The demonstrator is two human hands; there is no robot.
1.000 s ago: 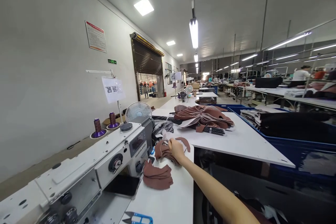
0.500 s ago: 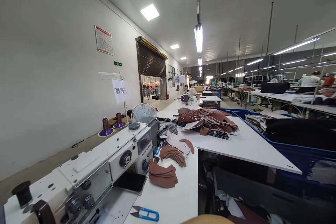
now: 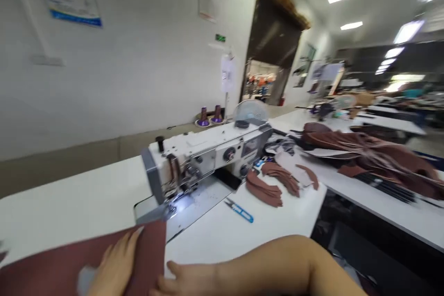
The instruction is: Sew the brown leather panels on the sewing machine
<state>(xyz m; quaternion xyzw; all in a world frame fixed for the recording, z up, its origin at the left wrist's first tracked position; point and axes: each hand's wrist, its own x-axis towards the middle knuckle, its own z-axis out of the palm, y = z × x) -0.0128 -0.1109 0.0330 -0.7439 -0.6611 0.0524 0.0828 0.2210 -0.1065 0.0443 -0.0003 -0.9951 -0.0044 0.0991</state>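
The picture is smeared by motion. A large brown sheet of material (image 3: 52, 268) lies on the white table (image 3: 69, 203) at the lower left. My left hand (image 3: 114, 263) rests flat on it, fingers stretched toward the needle end of the white sewing machine (image 3: 208, 152). At the sheet's right edge sits my right hand (image 3: 180, 280), thumb raised, the other fingers cut off by the lower edge. Its forearm runs off to the right.
Blue thread snips (image 3: 239, 209) lie right of the machine. Beyond them are two small stacks of cut brown pieces (image 3: 265, 189). A small fan (image 3: 250, 112) and purple-based thread cones (image 3: 210, 115) stand behind. A big heap of brown pieces (image 3: 367, 152) covers the neighbouring table.
The view has swung left and down to the machine's needle end. My right hand left the far brown pieces; both hands are now at a large brown sheet near me.
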